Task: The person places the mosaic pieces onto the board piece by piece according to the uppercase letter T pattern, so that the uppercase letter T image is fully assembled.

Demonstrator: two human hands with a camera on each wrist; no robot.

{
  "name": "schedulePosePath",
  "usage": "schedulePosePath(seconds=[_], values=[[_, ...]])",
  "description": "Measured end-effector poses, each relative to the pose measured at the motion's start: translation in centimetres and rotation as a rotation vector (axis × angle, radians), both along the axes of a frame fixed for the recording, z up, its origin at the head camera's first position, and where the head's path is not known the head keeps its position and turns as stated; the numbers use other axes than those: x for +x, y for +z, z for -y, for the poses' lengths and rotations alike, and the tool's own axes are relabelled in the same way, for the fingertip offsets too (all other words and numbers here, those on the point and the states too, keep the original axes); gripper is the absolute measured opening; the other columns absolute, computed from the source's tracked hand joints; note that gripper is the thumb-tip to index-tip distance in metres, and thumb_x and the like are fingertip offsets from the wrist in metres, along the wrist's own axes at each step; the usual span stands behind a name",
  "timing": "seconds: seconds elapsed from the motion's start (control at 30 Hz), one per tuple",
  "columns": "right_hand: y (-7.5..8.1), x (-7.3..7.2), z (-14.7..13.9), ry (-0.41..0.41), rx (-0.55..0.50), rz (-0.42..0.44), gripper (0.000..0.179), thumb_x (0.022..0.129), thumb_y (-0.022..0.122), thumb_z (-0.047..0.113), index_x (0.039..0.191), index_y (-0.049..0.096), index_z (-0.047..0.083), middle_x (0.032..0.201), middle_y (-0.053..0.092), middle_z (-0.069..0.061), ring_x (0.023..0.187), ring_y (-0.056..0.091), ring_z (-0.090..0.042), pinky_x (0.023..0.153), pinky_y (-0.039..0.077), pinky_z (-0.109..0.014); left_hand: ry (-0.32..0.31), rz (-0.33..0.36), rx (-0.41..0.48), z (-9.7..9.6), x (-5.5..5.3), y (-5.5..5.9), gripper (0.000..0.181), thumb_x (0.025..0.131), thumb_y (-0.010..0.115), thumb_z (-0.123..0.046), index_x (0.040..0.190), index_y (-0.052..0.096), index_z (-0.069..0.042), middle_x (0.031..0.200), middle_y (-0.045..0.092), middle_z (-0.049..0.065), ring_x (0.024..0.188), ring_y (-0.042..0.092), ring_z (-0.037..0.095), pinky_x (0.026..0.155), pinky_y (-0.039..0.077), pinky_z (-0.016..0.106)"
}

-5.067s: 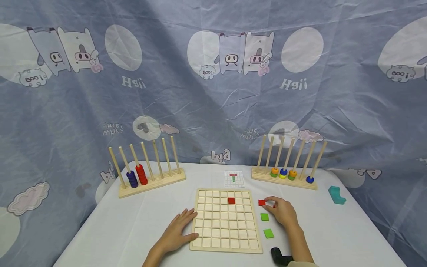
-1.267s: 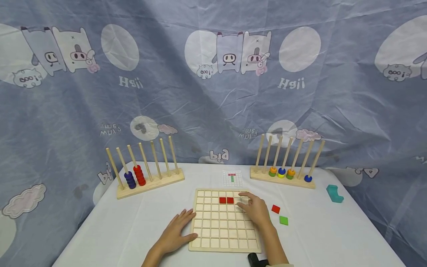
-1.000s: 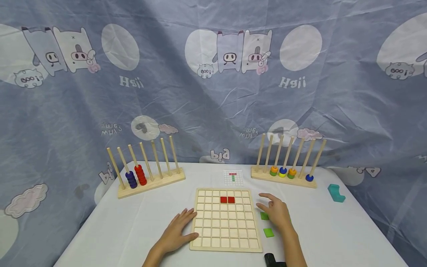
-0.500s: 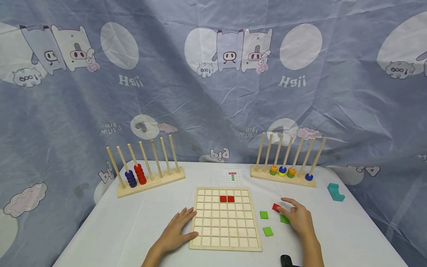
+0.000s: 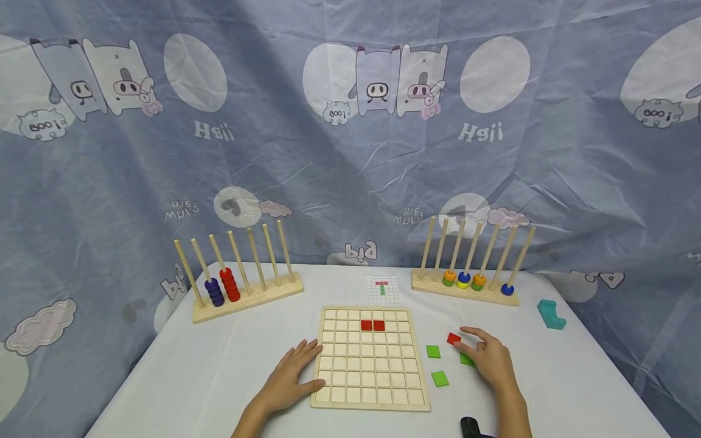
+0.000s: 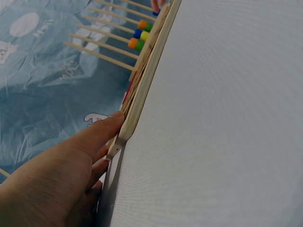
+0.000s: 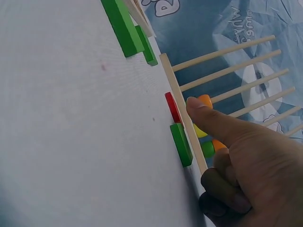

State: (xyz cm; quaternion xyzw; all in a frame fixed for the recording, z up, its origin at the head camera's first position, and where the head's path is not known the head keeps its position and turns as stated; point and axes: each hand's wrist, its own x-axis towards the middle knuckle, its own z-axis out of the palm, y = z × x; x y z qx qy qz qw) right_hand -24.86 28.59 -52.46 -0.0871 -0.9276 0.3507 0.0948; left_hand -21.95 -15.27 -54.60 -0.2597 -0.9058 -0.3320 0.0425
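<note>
Resting side by side in the second row of the grid board (image 5: 370, 407), two red tiles (image 5: 366, 325) are seen where only one was seated five seconds ago; the long axis of the pair is laid left to right. Over the past second, the right hand (image 5: 491, 359) has been brought outward to a loose red tile (image 5: 453, 338), set askew on the counter (image 5: 219, 365) near a partly hidden green tile (image 5: 467, 359). Thumb and forefinger are held parted; whether the tile is touched cannot be told. The board's left edge is touched by the left hand (image 5: 285, 382), its fingers extended.
</note>
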Motion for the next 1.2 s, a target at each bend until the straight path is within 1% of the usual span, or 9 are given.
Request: schedulePosePath(seconds=[0.2,0.3,0.43,0.53,0.7,0.83,1.2], values=[[0.09,0.22,0.19,0.022,-0.002,0.007,0.047,0.077,0.074,0.032,0.116,0.063,0.008,0.047,0.037,0.000,0.042,0.033,-0.013,0.040,0.026,-0.024,0.002,0.003,0.001,0.02,-0.03,0.00,0.071,0.083,0.062,-0.049,0.139,0.042,-0.010,0.145,0.035,0.009,0.135,0.023,0.034,0.107,0.015,0.056],[-0.13,0.09,0.22,0.024,0.010,0.012,0.048,0.076,0.075,0.033,0.116,0.063,0.009,0.047,0.038,0.000,0.042,0.033,-0.013,0.040,0.026,-0.024,0.002,0.005,0.001,-0.01,-0.03,0.08,0.070,0.083,0.062,-0.048,0.139,0.042,-0.010,0.145,0.035,0.009,0.135,0.023,0.034,0.107,0.015,0.056],[-0.42,-0.10,0.25,0.019,0.040,0.017,0.048,0.075,0.076,0.034,0.114,0.064,0.010,0.048,0.038,0.001,0.043,0.032,-0.013,0.041,0.025,-0.024,0.004,0.008,-0.004,-0.08,0.00,0.20,0.070,0.084,0.062,-0.048,0.139,0.041,-0.009,0.145,0.035,0.009,0.135,0.023,0.035,0.107,0.015,0.056],[-0.36,-0.05,0.35,0.013,0.054,0.020,0.047,0.075,0.076,0.034,0.113,0.064,0.010,0.049,0.038,0.000,0.044,0.032,-0.013,0.042,0.025,-0.025,0.004,0.010,-0.004,-0.09,0.02,0.21,0.070,0.084,0.062,-0.047,0.139,0.041,-0.010,0.145,0.035,0.009,0.135,0.022,0.034,0.108,0.015,0.056],[-0.29,0.00,0.50,0.003,0.058,0.028,0.045,0.075,0.076,0.032,0.111,0.066,0.008,0.050,0.038,0.000,0.046,0.032,-0.014,0.043,0.025,-0.026,0.005,0.004,-0.006,-0.05,0.00,0.09,0.070,0.083,0.062,-0.048,0.139,0.042,-0.010,0.145,0.035,0.009,0.135,0.022,0.034,0.108,0.015,0.055],[-0.28,-0.02,0.54,-0.001,0.063,0.028,0.043,0.075,0.075,0.031,0.109,0.066,0.007,0.050,0.038,0.000,0.047,0.033,-0.014,0.044,0.025,-0.027,0.007,0.016,-0.007,-0.06,-0.03,0.05,0.071,0.083,0.062,-0.048,0.139,0.041,-0.010,0.146,0.034,0.009,0.136,0.022,0.034,0.108,0.014,0.055],[-0.27,-0.07,0.56,-0.006,0.058,0.040,0.041,0.076,0.075,0.030,0.109,0.066,0.007,0.051,0.037,0.000,0.048,0.032,-0.015,0.045,0.024,-0.028,0.005,0.010,-0.007,-0.09,0.00,0.12,0.071,0.084,0.061,-0.048,0.139,0.041,-0.009,0.145,0.034,0.010,0.136,0.022,0.034,0.108,0.014,0.055]])
